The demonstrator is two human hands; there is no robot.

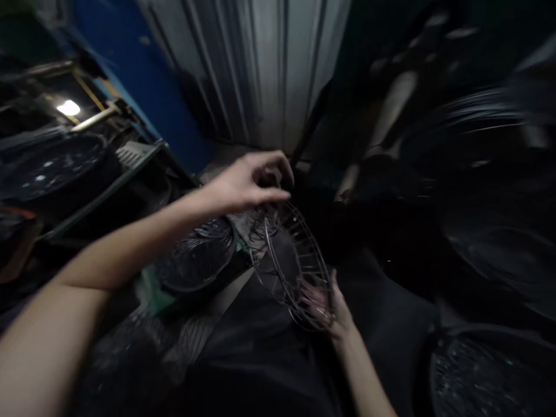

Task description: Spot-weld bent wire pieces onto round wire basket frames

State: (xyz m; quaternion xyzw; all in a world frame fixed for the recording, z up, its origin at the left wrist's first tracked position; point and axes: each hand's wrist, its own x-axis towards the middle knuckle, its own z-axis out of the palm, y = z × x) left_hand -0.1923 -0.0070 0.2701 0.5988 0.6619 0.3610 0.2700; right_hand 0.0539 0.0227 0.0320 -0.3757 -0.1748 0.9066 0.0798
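A round metal wire frame (321,258), made of rings joined by short wires, is held up tilted in front of my lap. My right hand (328,307) grips its lower right edge, with the fingers showing through the wires. Just above the frame's top rim is my left hand (260,179), its fingers curved and the thumb apart from them. I see nothing between the thumb and fingers. Motion blur hides some of the frame's inner detail.
A dark round tub (197,255) with wire pieces stands on a green base to the left. Another black tub (56,168) sits on a metal rack. At lower right is a tub of small shiny pieces (482,376). A corrugated metal panel (260,69) stands ahead.
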